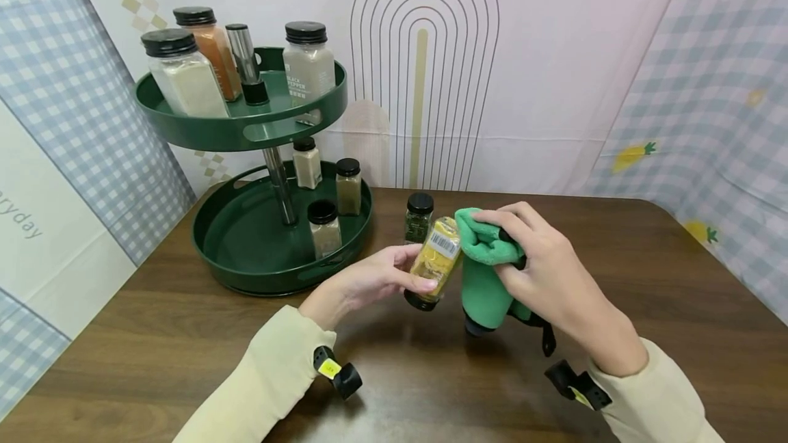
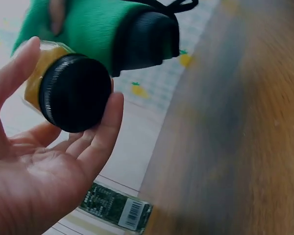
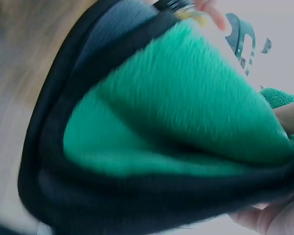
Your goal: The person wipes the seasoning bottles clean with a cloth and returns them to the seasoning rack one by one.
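left fingers (image 1: 421, 284) hold a yellow jar (image 1: 436, 262), barcode (image 1: 443, 245) visible only in head view; right fingers (image 1: 509, 220) grip green cloth (image 1: 483, 294).

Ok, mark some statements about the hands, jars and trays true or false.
1. The left hand holds the yellow jar tilted, black lid downward. True.
2. The right hand holds a second jar. False: it grips a green cloth.
3. Three small jars stand on the lower tray. True.
4. The silver cylinder stands on the lower tray. False: on the upper tray.
5. The dark green jar stands on the table. True.
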`<state>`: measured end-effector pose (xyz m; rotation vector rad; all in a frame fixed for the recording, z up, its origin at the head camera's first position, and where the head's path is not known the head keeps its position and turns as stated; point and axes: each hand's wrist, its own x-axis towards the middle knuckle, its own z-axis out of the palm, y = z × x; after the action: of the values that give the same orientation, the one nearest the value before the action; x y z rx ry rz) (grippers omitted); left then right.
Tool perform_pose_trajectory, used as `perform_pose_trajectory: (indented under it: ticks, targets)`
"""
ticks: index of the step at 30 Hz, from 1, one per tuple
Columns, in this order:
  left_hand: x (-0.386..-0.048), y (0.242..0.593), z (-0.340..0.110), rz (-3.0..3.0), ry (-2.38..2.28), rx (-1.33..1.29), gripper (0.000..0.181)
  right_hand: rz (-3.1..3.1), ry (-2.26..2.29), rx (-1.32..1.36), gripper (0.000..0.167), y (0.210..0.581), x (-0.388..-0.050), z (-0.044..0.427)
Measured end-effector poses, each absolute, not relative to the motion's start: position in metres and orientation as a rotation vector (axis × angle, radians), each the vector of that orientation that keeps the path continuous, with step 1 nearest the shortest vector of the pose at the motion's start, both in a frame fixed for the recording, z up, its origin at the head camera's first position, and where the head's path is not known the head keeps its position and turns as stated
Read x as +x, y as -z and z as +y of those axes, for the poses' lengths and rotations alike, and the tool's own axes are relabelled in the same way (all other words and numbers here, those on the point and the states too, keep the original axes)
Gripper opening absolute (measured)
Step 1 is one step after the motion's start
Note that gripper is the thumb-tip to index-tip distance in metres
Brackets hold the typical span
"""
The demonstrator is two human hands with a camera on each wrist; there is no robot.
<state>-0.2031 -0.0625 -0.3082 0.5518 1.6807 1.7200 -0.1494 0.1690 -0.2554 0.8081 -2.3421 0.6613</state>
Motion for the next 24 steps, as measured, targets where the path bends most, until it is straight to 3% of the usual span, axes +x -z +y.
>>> perform_pose_trajectory:
  ticks: [8,15,24]
  targets:
    - [-0.2015,0.3108,-0.0552,2.093,-1.661,0.617,0.039,-2.287,-0.664,0.913,0.053,0.2578,-0.1497,0.1686]
    - [-0.2013,0.3115,-0.0534,2.424,-1.524,0.752,0.045,-2.3,-0.62,0.978,0.069,0.259,-0.1506,0.1706]
    - [-0.1962,0.3097,-0.0524,2.596,-1.454,0.78,0.048,-2.305,-0.542,0.961,0.061,0.2586,-0.1516,0.1706]
